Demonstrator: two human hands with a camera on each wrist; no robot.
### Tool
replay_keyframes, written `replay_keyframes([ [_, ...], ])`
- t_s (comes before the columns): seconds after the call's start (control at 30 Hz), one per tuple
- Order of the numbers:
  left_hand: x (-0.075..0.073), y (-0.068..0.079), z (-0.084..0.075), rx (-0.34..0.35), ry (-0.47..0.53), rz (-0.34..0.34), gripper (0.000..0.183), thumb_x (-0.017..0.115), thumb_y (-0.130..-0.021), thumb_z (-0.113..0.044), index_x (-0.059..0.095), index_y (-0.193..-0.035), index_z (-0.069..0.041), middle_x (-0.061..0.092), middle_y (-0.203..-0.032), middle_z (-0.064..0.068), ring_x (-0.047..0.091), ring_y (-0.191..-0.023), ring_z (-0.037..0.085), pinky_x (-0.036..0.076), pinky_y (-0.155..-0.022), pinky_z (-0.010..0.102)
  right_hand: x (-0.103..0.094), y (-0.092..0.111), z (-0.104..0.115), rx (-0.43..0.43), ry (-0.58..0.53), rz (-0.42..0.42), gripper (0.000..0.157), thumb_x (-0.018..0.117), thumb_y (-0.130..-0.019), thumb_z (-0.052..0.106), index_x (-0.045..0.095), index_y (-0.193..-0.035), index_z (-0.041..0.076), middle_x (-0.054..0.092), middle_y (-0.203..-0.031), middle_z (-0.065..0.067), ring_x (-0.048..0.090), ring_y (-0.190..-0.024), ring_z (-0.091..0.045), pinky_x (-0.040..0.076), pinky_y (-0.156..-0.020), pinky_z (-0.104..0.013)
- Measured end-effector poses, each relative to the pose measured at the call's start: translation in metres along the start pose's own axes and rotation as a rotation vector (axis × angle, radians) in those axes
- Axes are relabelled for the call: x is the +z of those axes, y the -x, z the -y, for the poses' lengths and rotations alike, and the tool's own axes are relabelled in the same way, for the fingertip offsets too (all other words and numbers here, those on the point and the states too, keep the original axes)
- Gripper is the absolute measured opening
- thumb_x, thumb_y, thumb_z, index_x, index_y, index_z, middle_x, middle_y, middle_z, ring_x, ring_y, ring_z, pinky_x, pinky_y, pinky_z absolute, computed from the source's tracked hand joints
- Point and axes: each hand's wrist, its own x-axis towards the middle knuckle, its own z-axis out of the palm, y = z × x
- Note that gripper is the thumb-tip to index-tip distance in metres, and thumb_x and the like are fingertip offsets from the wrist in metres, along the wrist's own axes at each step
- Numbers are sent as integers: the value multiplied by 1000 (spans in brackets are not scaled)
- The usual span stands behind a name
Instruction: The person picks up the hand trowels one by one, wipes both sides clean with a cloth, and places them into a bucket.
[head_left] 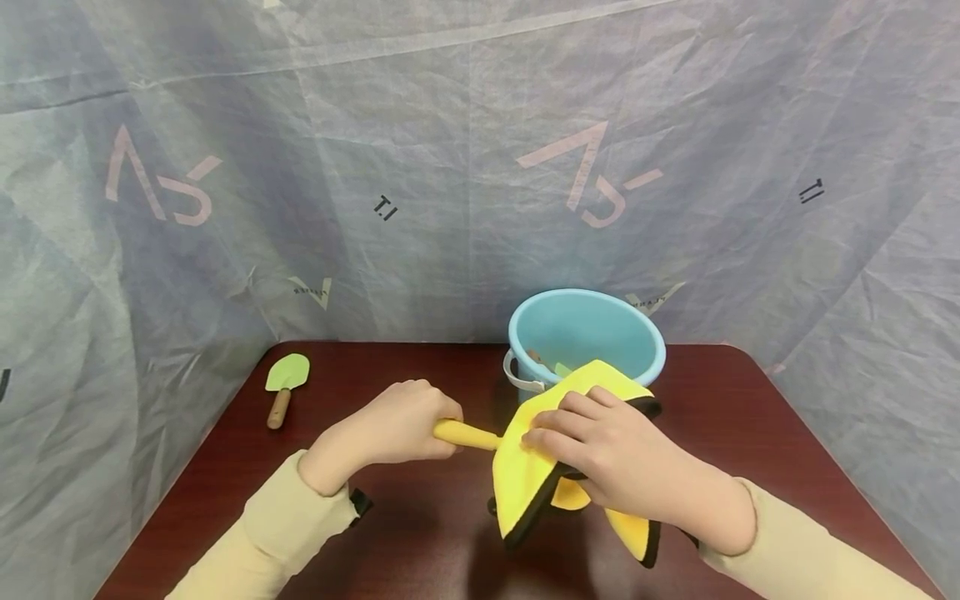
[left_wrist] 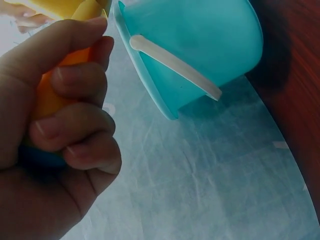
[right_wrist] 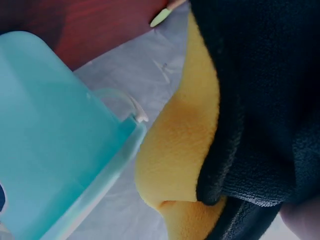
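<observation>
My left hand point(head_left: 405, 421) grips the yellow handle point(head_left: 467, 434) of a tool, held roughly level above the table. In the left wrist view its fingers curl round the handle, which looks orange there with a dark blue end. A cloth point(head_left: 528, 454), yellow on one face with black edging, drapes over the tool's far end, so the kind of tool is hidden. My right hand point(head_left: 607, 446) holds the cloth from above with bent fingers. In the right wrist view the cloth point(right_wrist: 180, 145) hangs in folds, its black face point(right_wrist: 270, 100) turned to the camera.
Just behind the cloth stands a light blue bucket point(head_left: 654, 333) with a white handle and partly visible things inside. A small trowel point(head_left: 287, 375) with a green blade and wooden handle lies at the far left of the dark red table point(head_left: 390, 533). Grey sheeting point(head_left: 450, 167) hangs behind.
</observation>
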Motion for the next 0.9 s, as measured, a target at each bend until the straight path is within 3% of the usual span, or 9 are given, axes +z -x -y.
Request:
replay_keyframes([
  [0.47, -1, -3, -9, 15, -16, -10, 24, 70, -70, -21, 50, -58, -27, 31, -51, -17, 29, -49, 2, 29, -44, 20, 14, 6, 1, -39, 8, 65, 49, 67, -58, -2, 65, -103, 18, 65, -98, 9, 49, -80, -14, 33, -68, -27],
  [0.9, -1, -4, -11, 18, 2, 4, 20, 71, -70, -21, 55, -61, -26, 33, -52, -17, 30, -49, 2, 31, -45, 20, 18, 10, 3, -25, 31, 183, 40, 71, -65, 0, 66, -99, 21, 65, -95, 13, 45, -74, -11, 29, -64, -23],
])
